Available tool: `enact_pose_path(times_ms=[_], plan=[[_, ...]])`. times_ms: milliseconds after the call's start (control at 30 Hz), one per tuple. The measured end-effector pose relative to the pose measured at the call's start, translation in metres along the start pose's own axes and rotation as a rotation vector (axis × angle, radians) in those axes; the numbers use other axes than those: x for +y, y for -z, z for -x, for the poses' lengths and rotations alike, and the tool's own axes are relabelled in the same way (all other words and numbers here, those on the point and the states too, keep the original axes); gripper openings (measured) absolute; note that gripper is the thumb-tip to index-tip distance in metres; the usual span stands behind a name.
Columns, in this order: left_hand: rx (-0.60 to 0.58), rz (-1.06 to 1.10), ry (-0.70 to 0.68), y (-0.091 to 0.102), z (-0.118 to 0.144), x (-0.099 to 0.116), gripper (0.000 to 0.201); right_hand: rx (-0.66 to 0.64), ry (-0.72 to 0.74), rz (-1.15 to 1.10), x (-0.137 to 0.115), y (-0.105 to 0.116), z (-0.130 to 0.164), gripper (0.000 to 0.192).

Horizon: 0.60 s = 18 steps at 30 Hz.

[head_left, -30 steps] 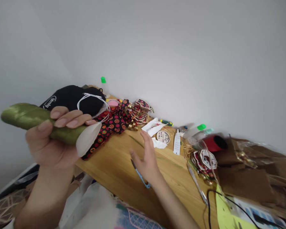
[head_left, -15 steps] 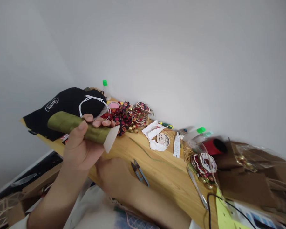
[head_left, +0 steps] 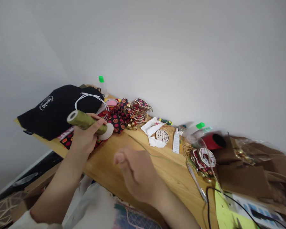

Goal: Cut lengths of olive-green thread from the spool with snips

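My left hand [head_left: 84, 140] is closed around a spool of olive-green thread [head_left: 79, 119], held tilted over the left part of the table, its pale wide base toward the right. My right hand [head_left: 141, 176] hovers over the middle of the wooden table, fingers curled in and the thumb close against them. Whatever it may hold is hidden. A green strand of thread [head_left: 135, 140] lies across the wood just beyond the right hand. The blue-handled thread snips cannot be seen now; the right hand covers that area.
A black drawstring bag [head_left: 59, 108] lies at the left, beside patterned fabric pieces with bells [head_left: 124, 114]. Farther right are white paper [head_left: 152, 127], a round printed tag [head_left: 162, 136], a glue tube [head_left: 176, 141], tweezers [head_left: 196, 183], a black cable [head_left: 208, 203] and a cardboard box [head_left: 243, 181].
The spool has turned in my left hand, so its narrow end now faces me and the hand is higher. My right hand has moved rightward, over where the snips lay.
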<state>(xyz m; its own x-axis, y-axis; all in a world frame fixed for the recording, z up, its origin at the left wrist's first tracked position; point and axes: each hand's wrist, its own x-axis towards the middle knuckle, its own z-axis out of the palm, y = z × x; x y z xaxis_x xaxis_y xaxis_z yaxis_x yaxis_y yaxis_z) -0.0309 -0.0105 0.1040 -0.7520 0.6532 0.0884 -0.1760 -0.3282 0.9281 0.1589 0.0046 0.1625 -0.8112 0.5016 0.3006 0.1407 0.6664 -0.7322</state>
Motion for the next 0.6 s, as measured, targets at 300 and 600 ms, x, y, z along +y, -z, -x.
enact_pose_path(times_ms=[300,600], plan=[[-0.199,-0.319,0.195,0.018,0.002,-0.042,0.032,0.541,-0.305,-0.898,0.032,0.031,0.007,0.029],[-0.304,-0.574,0.141,0.017,0.006,-0.065,0.032,0.624,-0.32,-0.887,0.037,0.039,0.016,0.028]])
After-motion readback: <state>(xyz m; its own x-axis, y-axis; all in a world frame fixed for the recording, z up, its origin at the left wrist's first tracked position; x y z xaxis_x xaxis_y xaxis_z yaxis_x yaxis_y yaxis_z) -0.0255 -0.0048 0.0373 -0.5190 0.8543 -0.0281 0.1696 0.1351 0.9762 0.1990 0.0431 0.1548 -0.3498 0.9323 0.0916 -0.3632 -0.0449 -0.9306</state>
